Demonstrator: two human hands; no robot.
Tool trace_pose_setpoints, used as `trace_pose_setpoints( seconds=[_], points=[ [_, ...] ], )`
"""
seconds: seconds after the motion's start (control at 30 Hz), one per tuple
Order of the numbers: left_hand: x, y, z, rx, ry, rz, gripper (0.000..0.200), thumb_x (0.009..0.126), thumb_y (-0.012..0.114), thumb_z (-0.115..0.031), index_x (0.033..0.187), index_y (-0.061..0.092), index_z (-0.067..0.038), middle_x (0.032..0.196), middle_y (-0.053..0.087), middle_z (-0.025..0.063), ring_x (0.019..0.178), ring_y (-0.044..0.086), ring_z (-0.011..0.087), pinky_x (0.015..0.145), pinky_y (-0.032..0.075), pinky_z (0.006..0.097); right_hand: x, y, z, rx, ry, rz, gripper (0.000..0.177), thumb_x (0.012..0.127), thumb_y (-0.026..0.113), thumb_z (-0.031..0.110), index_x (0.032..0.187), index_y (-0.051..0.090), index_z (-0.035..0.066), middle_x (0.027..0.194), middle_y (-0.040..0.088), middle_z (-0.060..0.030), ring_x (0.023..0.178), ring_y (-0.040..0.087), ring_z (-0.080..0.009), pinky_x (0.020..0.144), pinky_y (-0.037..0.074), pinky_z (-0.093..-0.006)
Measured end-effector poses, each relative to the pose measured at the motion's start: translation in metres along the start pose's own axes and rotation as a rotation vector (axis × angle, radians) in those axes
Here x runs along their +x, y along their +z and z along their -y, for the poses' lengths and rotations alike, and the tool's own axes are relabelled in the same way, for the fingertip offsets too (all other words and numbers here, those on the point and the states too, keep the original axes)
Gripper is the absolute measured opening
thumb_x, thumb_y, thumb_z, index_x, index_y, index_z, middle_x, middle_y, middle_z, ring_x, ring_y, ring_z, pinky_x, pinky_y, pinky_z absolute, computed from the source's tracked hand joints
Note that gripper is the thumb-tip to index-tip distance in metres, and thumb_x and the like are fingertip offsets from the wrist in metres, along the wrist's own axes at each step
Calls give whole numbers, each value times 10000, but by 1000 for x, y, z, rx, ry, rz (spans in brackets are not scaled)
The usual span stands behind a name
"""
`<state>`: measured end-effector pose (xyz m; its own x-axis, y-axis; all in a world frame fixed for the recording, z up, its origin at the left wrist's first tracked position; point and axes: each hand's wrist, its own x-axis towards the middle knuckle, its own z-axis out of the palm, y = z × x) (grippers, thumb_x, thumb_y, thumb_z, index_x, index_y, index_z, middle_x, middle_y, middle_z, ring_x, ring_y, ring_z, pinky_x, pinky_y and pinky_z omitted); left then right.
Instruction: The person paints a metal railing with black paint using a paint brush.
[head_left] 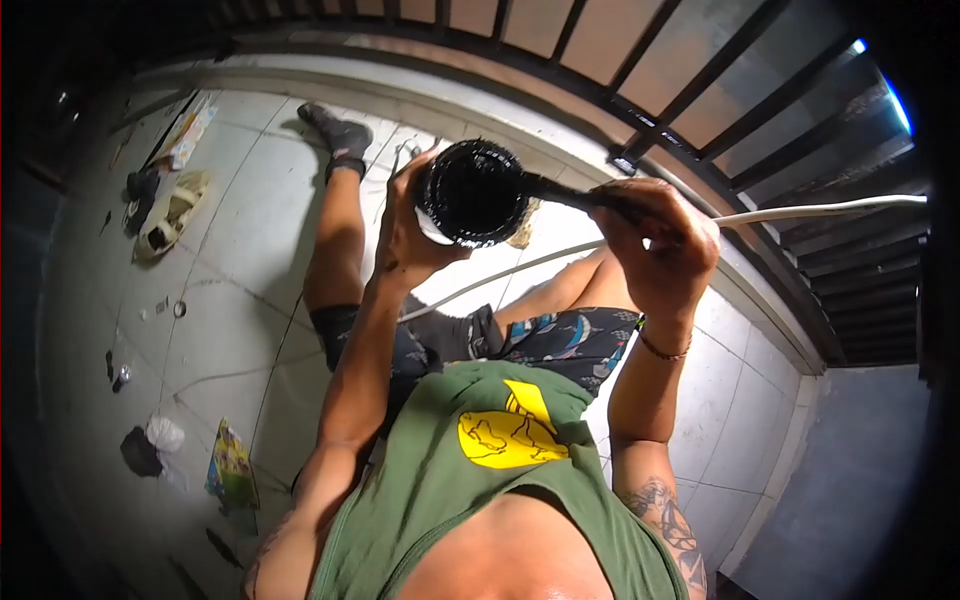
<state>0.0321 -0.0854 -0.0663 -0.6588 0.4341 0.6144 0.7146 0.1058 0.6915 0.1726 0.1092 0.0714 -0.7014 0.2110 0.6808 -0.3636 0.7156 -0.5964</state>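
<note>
My left hand (408,225) is wrapped round a small open can of black paint (478,195), held up in front of me with its mouth toward the camera. Black coats its inside and rim, and a bit of white outer wall shows low on the left. In my right hand (660,235) is the dark handle of a paintbrush (560,192), gripped between closed fingers. The brush reaches left over the can's rim, and its bristles cannot be told from the black inside.
A black metal railing (690,100) runs along the top and right. A white cable (820,209) passes behind my right hand across the floor. On the left tiles lie a beige bag (172,215), a colourful packet (232,465) and a white plastic bag (165,435). My legs are bent beneath.
</note>
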Motion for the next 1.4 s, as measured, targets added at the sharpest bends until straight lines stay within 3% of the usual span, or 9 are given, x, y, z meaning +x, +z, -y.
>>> trace_pose_setpoints(
  seconds=[0.3, 0.43, 0.57, 0.63, 0.7, 0.77, 0.83, 1.0, 1.4],
  points=[
    [41, 15, -34, 112, 5, 128, 1063, 435, 936, -237, 1325, 386, -44, 1202, 484, 156, 1145, 499, 327, 977, 428, 415, -1, -27, -26, -12, -126, -121, 200, 699, 786, 17, 838, 643, 8, 789, 660, -73, 702, 664, -136, 633, 546, -236],
    [53, 23, -39, 11, 72, 89, 1048, 457, 926, -231, 1328, 377, -39, 1215, 486, 156, 1148, 500, 328, 992, 425, 409, 3, -34, -22, 119, 82, -62, 216, 685, 773, -37, 846, 631, -17, 795, 613, -60, 713, 608, -128, 613, 498, -242],
    [55, 27, -38, -14, 57, 130, 1047, 461, 914, -190, 1338, 364, -36, 1232, 508, 171, 1150, 507, 343, 994, 423, 413, 21, -43, -23, -17, -114, 104, 180, 739, 780, 66, 874, 668, 23, 818, 632, -57, 717, 658, -132, 620, 553, -248],
    [56, 27, -41, -53, -5, 191, 1056, 449, 916, -181, 1338, 366, -36, 1244, 516, 169, 1148, 513, 344, 989, 427, 415, 33, -46, -14, -38, -174, 206, 149, 767, 737, 89, 886, 671, 29, 786, 618, -78, 713, 678, -232, 628, 549, -315],
    [59, 26, -50, -21, 10, 221, 1072, 433, 923, -181, 1338, 365, -49, 1244, 527, 161, 1146, 523, 336, 978, 437, 411, 43, -45, -14, -120, -230, 316, 148, 776, 728, 109, 887, 670, 31, 793, 623, -83, 721, 677, -246, 647, 556, -321],
    [61, 25, -57, 8, -80, 278, 1080, 422, 927, -172, 1335, 362, -65, 1241, 531, 155, 1138, 536, 325, 965, 449, 407, 46, -42, -24, -183, -345, 329, 179, 773, 742, 123, 920, 675, 47, 822, 645, -62, 714, 674, -204, 594, 555, -295],
    [63, 23, -56, 2, -47, 271, 1072, 424, 930, -172, 1327, 361, -73, 1202, 559, 149, 1116, 561, 316, 944, 467, 396, 48, -39, -29, -265, -569, 327, 195, 766, 736, 115, 935, 669, 45, 812, 636, -68, 747, 661, -215, 611, 556, -314],
    [75, 11, -52, -86, 47, 330, 1039, 427, 938, -192, 1295, 380, -62, 1154, 597, 146, 1066, 603, 302, 916, 491, 389, 42, -34, -32, -374, -759, 370, 197, 724, 684, 90, 909, 631, 48, 951, 628, -79, 868, 638, -207, 687, 570, -314],
    [85, 13, -49, -114, 137, 266, 1030, 419, 928, -208, 1304, 418, -73, 1178, 582, 125, 1114, 583, 282, 945, 478, 390, 52, -41, -27, -420, -805, 313, 218, 750, 680, 140, 947, 637, 59, 999, 658, -85, 834, 650, -217, 686, 573, -320]
  ],
)
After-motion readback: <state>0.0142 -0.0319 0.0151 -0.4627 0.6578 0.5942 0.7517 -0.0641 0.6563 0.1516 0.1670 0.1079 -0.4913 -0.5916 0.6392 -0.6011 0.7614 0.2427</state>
